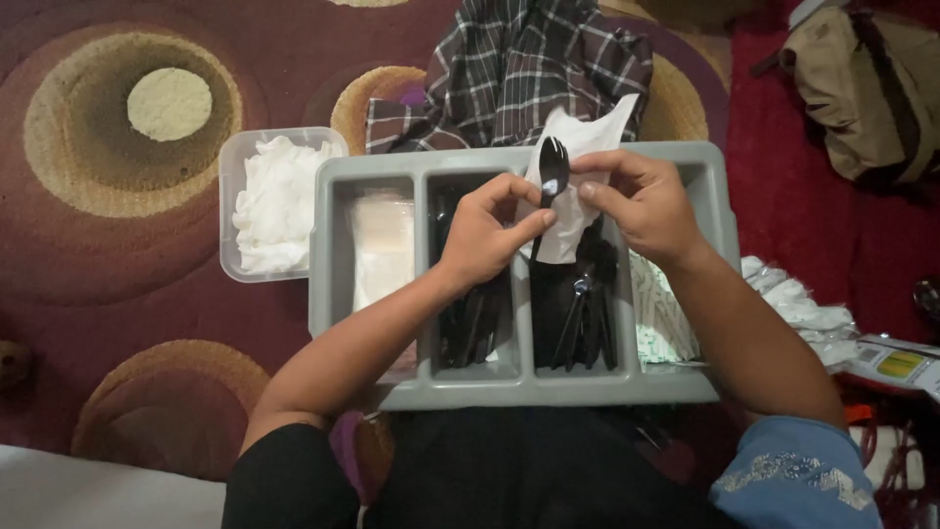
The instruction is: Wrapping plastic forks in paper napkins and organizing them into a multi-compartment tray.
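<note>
A grey plastic divided tray [328,255] lies across my lap with several compartments. My left hand [483,233] and my right hand [641,204] meet above its middle. Together they hold a black plastic spork [552,172] against a white paper napkin [587,137]; my left fingers pinch the handle and napkin's lower part, my right fingers press the napkin beside the spork's head. Below my hands, black plastic cutlery [586,318] fills two middle compartments. The left compartment holds clear packets [382,245], the right one small paper sachets [664,318].
A clear plastic tub [232,196] of white napkins sits left of the tray on a maroon patterned carpet [117,255]. A plaid cloth [529,64] lies beyond the tray, a tan bag [867,88] at the upper right, crumpled plastic wrapping [798,304] on the right.
</note>
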